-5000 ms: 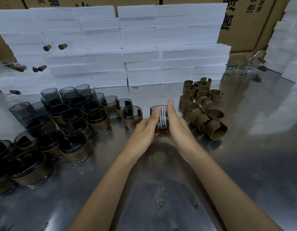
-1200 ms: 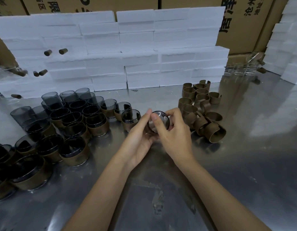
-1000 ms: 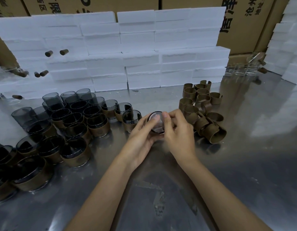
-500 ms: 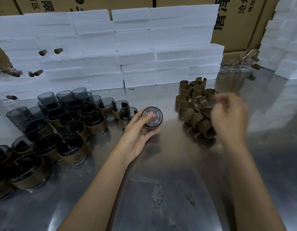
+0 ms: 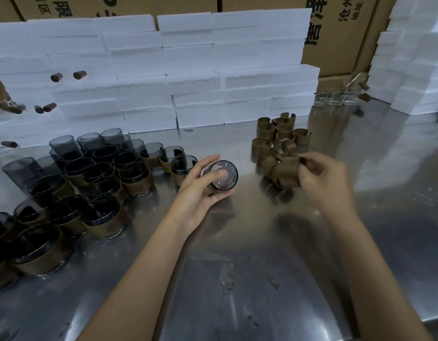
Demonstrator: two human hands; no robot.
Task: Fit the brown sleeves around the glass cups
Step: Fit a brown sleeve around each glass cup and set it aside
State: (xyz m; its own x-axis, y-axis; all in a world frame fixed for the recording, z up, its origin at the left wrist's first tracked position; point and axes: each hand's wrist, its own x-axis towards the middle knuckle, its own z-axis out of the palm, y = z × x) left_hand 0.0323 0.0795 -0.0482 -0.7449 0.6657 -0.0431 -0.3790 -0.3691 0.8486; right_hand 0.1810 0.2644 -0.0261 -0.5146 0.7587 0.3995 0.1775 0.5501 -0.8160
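Nearest the camera, two bare forearms reach up over the steel table (image 5: 250, 279), and the risks sit in what each hand carries. The left hand (image 5: 200, 193), at about eleven o'clock from the table's middle, holds a dark glass cup (image 5: 224, 175) tipped on its side with one round end turned toward the camera; the fingers (image 5: 214, 174) curl closely around the wall and the thumb runs along the top. Held sideways and off the table, smooth glass could roll out of a slack grip and strike the steel. The right hand (image 5: 323, 178), at about one o'clock, has its fingertips pinched narrowly on a brown sleeve (image 5: 285, 173) at the near edge of the heap of sleeves (image 5: 274, 139). That sleeve touches its neighbours, so lifting it could drag a second one along or scatter the heap. A split sleeve could also spring shut or go on crooked if the cup is not lined up with it. Farther out at ten o'clock stand the finished cups (image 5: 134, 178), close enough for a stray elbow to knock. Beyond them white foam blocks (image 5: 188, 82) are stacked like a wall.
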